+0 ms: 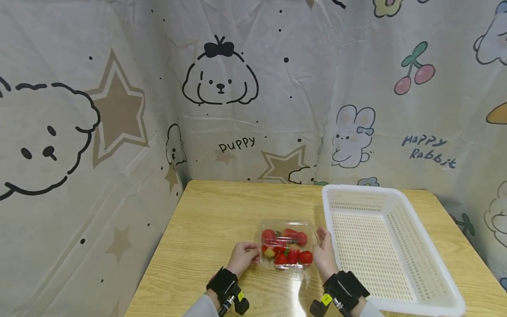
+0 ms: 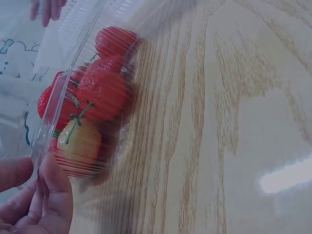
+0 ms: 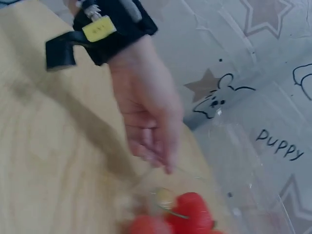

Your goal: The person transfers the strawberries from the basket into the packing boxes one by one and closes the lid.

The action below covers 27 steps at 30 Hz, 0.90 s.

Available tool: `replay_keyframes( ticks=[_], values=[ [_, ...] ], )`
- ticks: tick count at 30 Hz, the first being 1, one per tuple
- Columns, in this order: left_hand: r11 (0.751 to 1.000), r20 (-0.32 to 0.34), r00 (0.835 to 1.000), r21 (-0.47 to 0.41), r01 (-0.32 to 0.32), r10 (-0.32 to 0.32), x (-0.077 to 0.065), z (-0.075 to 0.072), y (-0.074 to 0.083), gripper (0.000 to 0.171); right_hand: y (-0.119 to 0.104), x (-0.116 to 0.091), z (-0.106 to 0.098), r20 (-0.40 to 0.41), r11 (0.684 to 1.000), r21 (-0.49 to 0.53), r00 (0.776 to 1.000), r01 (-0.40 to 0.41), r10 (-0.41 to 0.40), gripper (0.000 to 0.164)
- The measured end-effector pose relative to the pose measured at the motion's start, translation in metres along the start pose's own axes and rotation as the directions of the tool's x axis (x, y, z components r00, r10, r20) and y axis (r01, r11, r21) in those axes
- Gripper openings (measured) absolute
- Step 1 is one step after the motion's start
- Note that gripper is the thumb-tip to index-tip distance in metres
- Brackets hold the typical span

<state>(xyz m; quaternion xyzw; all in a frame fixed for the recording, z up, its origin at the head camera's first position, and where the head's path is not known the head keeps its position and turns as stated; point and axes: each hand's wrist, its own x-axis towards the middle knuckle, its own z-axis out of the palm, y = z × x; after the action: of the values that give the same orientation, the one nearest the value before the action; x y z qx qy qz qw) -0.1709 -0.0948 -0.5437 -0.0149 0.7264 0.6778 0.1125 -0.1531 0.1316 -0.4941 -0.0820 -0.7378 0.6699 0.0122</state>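
A clear plastic clamshell box [image 1: 287, 267] full of red strawberries [image 1: 293, 254] and one yellowish fruit [image 2: 79, 145] lies on the wooden table. Thumb and forefinger of my left hand [image 1: 244, 257] pinch the box's rim at its left side; the left wrist view shows that pinch closely. At the opposite side is my right hand [image 1: 325, 254], fingers extended and pointing away from me. Whether it touches the box's right edge I cannot tell. The lid's exact position is hard to make out through the glare.
A large white perforated plastic basket [image 1: 370, 255] stands right of the box, close beside my right hand. The wooden table [image 1: 206, 220] ends at printed fabric curtains [image 1: 253, 119] behind and to the left.
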Motion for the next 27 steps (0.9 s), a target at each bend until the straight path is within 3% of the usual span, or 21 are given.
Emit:
replay_keyframes(
  ticks=[6,10,17,27],
  values=[
    [1.0,0.014,1.0,-0.011,0.006,-0.005,0.01,-0.002,-0.018,0.023,0.026,-0.006,0.005,-0.057,0.998,-0.048,0.998,-0.036,0.033,0.073],
    [0.999,0.021,1.0,-0.043,0.019,-0.018,0.008,-0.002,-0.018,0.025,0.039,-0.007,0.008,-0.069,0.995,-0.091,0.997,-0.05,0.044,0.073],
    [0.981,0.061,0.996,-0.179,0.069,-0.059,0.001,-0.004,-0.015,0.038,0.044,-0.005,0.014,-0.083,0.996,-0.046,0.994,-0.072,0.068,0.072],
    [0.977,0.148,0.987,-0.196,0.089,-0.061,-0.003,-0.002,-0.023,0.055,0.048,-0.009,0.014,-0.148,0.987,-0.003,0.976,-0.161,0.159,0.048]
  ],
)
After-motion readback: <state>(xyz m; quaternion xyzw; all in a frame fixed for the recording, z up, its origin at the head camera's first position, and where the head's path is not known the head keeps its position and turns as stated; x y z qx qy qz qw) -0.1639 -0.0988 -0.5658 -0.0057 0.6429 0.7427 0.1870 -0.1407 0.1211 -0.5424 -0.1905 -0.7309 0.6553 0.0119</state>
